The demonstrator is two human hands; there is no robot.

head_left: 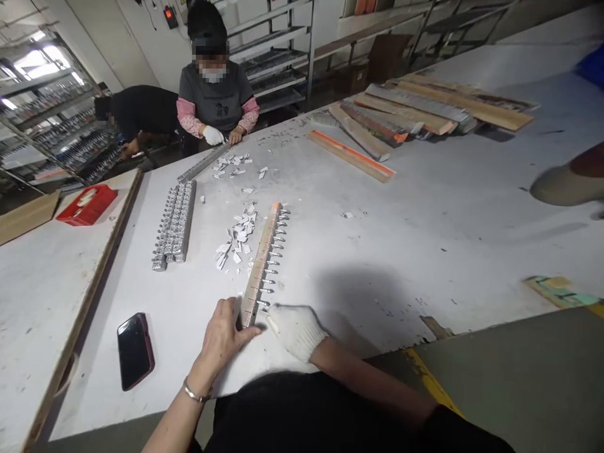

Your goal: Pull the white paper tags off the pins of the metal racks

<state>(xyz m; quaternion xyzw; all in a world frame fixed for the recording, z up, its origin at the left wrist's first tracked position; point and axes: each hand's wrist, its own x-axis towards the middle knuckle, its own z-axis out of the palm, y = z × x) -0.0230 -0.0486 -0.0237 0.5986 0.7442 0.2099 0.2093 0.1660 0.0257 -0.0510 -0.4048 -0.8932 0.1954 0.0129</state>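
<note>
A long wooden strip lies lengthwise in front of me, with orange paint at its far end. Small silvery metal pieces stick out in a row along its right edge. My bare left hand grips the strip's near end, thumb across the end and fingers on the left side. My right hand, in a white knitted glove, has its fingers closed at the strip's lower right edge beside the nearest metal piece; what they pinch is hidden. White scraps are scattered left of the strip.
Filled strips stand side by side at the left. A phone lies near my left arm. Bare wooden strips are piled at the far right, with an orange-edged strip nearer. Across the table a co-worker handles another strip.
</note>
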